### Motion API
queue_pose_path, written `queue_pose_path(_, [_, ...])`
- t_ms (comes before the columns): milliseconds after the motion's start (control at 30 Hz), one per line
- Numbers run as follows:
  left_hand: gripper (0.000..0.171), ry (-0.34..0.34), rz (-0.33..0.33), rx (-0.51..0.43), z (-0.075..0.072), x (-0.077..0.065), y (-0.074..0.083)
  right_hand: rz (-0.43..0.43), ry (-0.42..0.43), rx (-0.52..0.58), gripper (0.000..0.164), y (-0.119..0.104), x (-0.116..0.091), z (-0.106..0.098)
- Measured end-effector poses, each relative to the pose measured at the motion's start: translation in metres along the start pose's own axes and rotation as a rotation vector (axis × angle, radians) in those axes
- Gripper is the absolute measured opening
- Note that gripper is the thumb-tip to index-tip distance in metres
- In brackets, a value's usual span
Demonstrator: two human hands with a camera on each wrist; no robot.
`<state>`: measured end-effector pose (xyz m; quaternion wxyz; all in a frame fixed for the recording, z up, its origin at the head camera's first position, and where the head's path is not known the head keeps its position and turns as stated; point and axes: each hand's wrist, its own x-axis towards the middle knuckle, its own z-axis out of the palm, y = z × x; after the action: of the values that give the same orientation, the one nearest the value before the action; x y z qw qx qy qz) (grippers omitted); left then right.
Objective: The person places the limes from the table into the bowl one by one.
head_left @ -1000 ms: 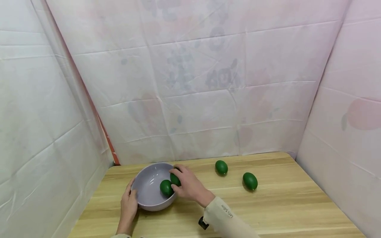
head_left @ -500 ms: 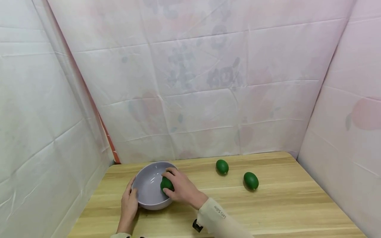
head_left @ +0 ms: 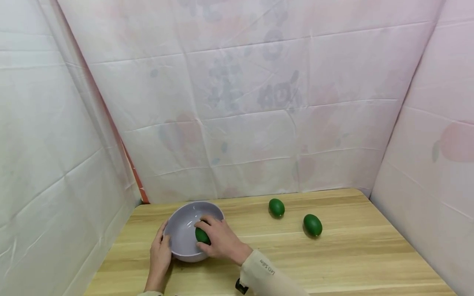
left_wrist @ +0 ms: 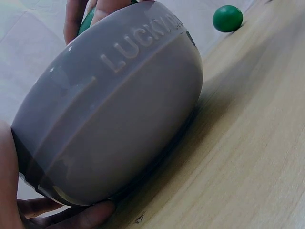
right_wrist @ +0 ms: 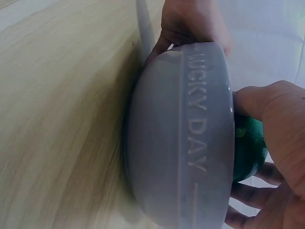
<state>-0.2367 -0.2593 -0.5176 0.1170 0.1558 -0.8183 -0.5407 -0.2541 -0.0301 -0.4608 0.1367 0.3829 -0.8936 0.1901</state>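
Observation:
A greyish-purple bowl (head_left: 181, 230) stands on the wooden table at the left, raised LUCKY DAY lettering on its outer wall in the right wrist view. My left hand (head_left: 160, 251) grips its left side, thumb at the rim. Inside the bowl's right half, my right hand (head_left: 221, 239) holds a dark green lime (head_left: 202, 236) between thumb and fingers. In the right wrist view that lime (right_wrist: 249, 148) shows just past the rim, under the fingers. Any other lime in the bowl is hidden by the right hand.
Two more limes lie on the table (head_left: 352, 255) to the right: one farther back (head_left: 276, 208), the other lime (head_left: 312, 225) nearer and farther right. Pale printed sheeting (head_left: 237, 135) encloses the back and both sides.
My right hand has moved left and inward from the bowl's right rim with the lime. A second lime seen in the bowl earlier is now out of sight. My left hand has stayed put.

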Motion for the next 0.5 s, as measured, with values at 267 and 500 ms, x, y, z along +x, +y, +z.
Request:
queue_pose_path(267, [0.053, -0.01, 0.0, 0.003, -0.0001, 0.0001, 0.0023, -0.01, 0.019, 0.003, 0.049, -0.0021, -0.0008, 0.004])
queue_pose_path(500, [0.053, -0.004, 0.001, -0.003, -0.0001, -0.0016, 0.0021, -0.062, 0.022, 0.009, 0.049, -0.005, -0.0013, 0.0059])
